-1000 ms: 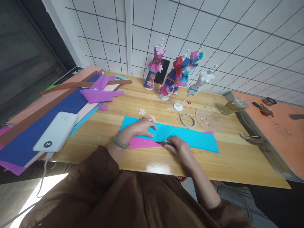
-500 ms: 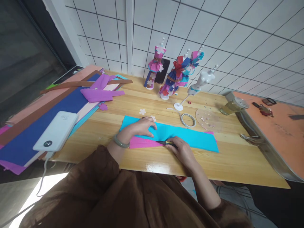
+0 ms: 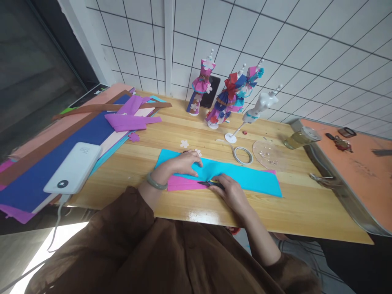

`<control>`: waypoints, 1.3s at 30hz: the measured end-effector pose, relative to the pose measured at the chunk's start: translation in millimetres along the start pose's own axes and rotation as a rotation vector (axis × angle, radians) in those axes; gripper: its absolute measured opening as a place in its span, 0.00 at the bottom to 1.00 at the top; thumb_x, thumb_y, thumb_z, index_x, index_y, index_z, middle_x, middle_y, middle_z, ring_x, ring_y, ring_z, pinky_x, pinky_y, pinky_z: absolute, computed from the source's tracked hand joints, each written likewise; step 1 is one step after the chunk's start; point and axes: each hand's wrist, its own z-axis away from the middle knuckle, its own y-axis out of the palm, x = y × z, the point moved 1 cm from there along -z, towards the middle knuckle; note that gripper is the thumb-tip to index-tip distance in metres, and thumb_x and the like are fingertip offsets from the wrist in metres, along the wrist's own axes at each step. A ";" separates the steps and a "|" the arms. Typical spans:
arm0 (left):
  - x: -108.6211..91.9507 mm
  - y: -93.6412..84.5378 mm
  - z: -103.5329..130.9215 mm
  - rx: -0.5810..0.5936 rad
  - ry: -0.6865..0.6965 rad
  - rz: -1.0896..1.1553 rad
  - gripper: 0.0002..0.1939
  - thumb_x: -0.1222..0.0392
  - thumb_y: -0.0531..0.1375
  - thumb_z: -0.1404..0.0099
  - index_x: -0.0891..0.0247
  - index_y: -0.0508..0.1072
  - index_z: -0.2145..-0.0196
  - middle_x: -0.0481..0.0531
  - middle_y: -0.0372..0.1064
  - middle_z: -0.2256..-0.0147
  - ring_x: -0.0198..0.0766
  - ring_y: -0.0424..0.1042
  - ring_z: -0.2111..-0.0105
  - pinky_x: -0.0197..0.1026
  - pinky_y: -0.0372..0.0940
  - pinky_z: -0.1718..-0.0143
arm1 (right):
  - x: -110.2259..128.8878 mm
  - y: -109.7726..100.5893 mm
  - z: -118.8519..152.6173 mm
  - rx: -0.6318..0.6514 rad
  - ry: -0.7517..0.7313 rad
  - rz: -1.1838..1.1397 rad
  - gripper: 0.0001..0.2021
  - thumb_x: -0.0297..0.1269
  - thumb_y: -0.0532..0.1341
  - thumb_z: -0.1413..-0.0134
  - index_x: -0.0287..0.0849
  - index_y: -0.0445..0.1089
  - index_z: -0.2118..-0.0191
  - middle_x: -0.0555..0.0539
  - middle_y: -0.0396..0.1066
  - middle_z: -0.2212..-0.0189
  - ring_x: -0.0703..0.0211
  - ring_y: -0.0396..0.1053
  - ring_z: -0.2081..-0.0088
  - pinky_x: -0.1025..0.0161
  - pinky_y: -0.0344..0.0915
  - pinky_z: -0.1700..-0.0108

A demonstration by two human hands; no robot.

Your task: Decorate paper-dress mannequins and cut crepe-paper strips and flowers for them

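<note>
My left hand (image 3: 185, 162), its thumb apart from the fingers, presses on a turquoise sheet (image 3: 257, 178) that looks like crepe paper or thin fabric. Beneath that sheet, a magenta sheet (image 3: 183, 184) shows along the near edge. Dark scissors (image 3: 208, 183) are gripped in my right hand (image 3: 230, 192); their handles are mostly hidden by the fingers. The blades point left and lie at the magenta sheet, close to the turquoise edge. Two pale flower cutouts, one of them a whole flower (image 3: 184, 143), lie just beyond my left hand.
Coloured sheets (image 3: 88, 134) and a white power bank (image 3: 73, 167) occupy the left side. Dressed mini mannequins (image 3: 202, 79) and a bare one (image 3: 260, 107) stand at the back. A tape roll (image 3: 243, 155), clear dish (image 3: 266, 153) and drink cup (image 3: 301, 138) sit to the right.
My right hand and the scissors have shifted slightly left along the magenta sheet, towards my left hand. The left hand stays where it was.
</note>
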 end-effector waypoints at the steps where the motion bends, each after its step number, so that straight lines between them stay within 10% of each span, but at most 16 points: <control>1: 0.7 0.5 0.1 -0.002 0.002 0.001 0.18 0.55 0.63 0.51 0.57 0.72 0.60 0.50 0.63 0.57 0.42 0.60 0.52 0.41 0.54 0.51 | 0.8 0.4 -0.8 0.001 -0.002 0.001 0.15 0.47 0.53 0.45 0.44 0.67 0.59 0.44 0.70 0.65 0.55 0.68 0.62 0.60 0.63 0.61; 20: 3.4 -4.9 2.2 0.018 -0.043 0.089 0.19 0.56 0.63 0.49 0.59 0.71 0.58 0.51 0.65 0.57 0.41 0.61 0.52 0.39 0.54 0.51 | 4.1 2.6 4.9 0.000 0.016 0.013 0.14 0.47 0.54 0.45 0.44 0.67 0.59 0.45 0.71 0.64 0.55 0.68 0.61 0.60 0.63 0.60; 28: 14.1 -15.6 8.3 0.005 -0.231 0.093 0.22 0.55 0.63 0.52 0.62 0.70 0.57 0.49 0.68 0.65 0.36 0.66 0.66 0.35 0.58 0.66 | 4.4 -2.2 7.3 0.007 0.022 0.027 0.15 0.48 0.54 0.45 0.43 0.68 0.59 0.44 0.70 0.64 0.55 0.68 0.62 0.60 0.64 0.61; 39: 9.8 -19.3 5.7 -0.147 -0.128 0.095 0.05 0.63 0.57 0.46 0.64 0.72 0.73 0.49 0.69 0.70 0.34 0.65 0.68 0.35 0.57 0.66 | -23.2 -17.6 45.8 -0.016 0.160 0.043 0.16 0.49 0.53 0.45 0.44 0.68 0.59 0.44 0.69 0.64 0.55 0.69 0.63 0.60 0.64 0.63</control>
